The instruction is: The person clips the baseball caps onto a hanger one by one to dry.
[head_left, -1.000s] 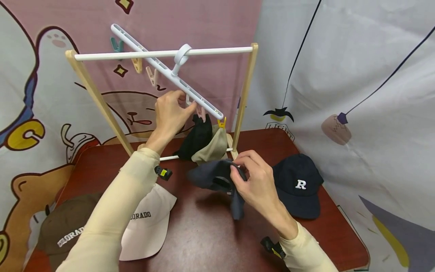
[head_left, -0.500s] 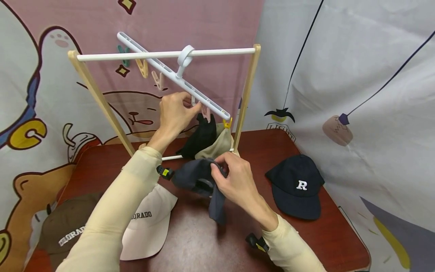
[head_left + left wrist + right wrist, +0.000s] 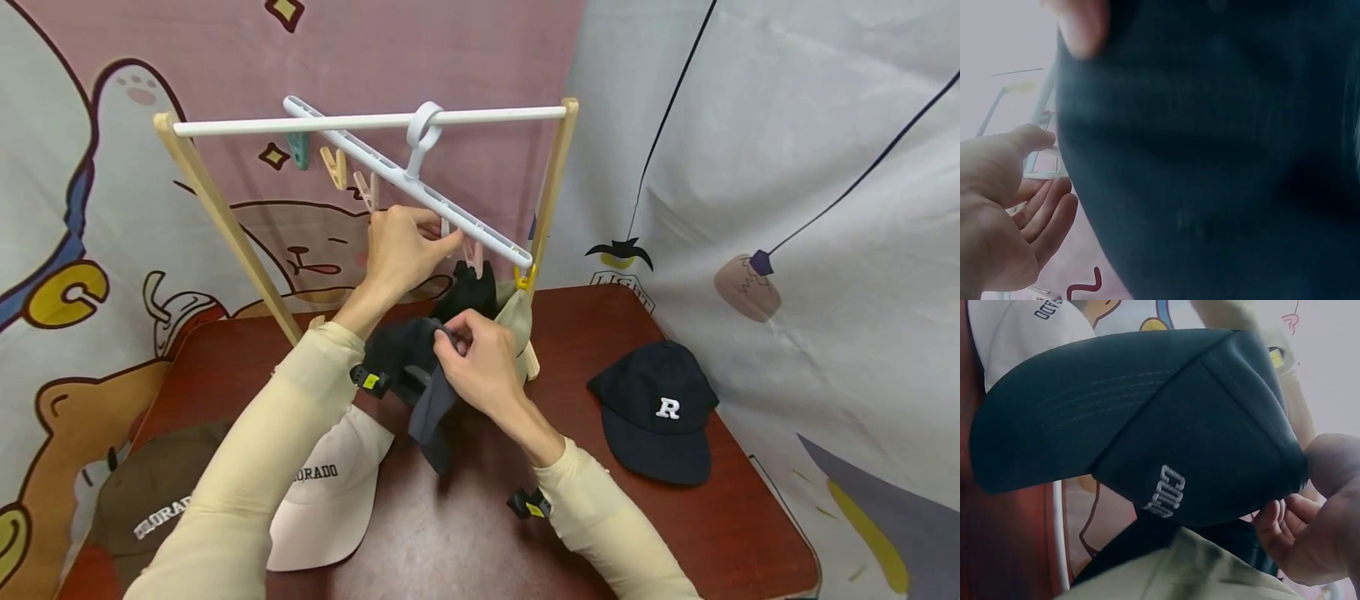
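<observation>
Pinched cap [image 3: 432, 408] at risk

Head view, centre: the left hand [image 3: 399, 254] pinches a clip [image 3: 446, 227] on the hanger [image 3: 375, 160]; a tug could swing it. Left wrist: cap fills the right, perhaps hiding misalignment. Right wrist: the right hand [image 3: 1329, 540] pinches the cap's edge at right; loosening could drop it.

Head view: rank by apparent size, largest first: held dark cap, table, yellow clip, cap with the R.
Table
Cap with the R and held dark cap: unsure, since the held one is partly hidden
Yellow clip
</observation>
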Demonstrator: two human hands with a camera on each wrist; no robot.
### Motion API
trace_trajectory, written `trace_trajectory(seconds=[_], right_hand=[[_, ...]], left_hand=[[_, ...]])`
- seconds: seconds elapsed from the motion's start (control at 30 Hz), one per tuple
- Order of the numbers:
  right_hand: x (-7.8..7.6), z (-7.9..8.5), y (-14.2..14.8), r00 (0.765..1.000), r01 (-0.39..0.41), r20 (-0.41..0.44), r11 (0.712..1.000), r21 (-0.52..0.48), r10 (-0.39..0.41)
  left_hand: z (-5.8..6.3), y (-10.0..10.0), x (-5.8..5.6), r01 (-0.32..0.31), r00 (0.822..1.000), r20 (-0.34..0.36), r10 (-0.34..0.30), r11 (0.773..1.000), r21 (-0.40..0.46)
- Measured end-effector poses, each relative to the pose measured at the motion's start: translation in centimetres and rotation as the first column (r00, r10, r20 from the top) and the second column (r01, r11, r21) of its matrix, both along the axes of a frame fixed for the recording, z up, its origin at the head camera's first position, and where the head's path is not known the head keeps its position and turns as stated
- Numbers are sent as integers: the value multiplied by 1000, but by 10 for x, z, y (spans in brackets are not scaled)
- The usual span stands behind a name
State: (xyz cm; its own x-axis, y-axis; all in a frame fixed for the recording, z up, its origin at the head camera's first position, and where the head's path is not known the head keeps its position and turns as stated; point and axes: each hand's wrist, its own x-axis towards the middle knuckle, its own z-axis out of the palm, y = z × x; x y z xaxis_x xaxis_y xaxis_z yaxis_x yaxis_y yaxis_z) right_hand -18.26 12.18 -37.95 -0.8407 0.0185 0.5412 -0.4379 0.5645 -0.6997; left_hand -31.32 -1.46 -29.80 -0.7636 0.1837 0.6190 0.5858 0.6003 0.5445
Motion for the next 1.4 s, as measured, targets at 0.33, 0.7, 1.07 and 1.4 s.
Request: trace_trajectory(seconds=[0.33, 0.7, 1.07, 1.4], right_hand=[[-25, -2, -20, 992, 91, -82, 996, -13, -92], [-48, -15, -22, 980, 175, -91, 984, -40, -178], [-74, -34, -51, 964, 165, -225, 983, 83, -143], [-71, -23, -43, 921, 282, -300, 957, 68, -250]], left_hand=[[3, 6, 5, 13, 1000, 7, -13, 1000, -8], [5, 9, 6, 5, 999, 50, -5, 1000, -3], [9, 13, 9, 17, 998, 59, -17, 1000, -9], [10, 14, 11, -6, 999, 48, 8, 1000, -27]])
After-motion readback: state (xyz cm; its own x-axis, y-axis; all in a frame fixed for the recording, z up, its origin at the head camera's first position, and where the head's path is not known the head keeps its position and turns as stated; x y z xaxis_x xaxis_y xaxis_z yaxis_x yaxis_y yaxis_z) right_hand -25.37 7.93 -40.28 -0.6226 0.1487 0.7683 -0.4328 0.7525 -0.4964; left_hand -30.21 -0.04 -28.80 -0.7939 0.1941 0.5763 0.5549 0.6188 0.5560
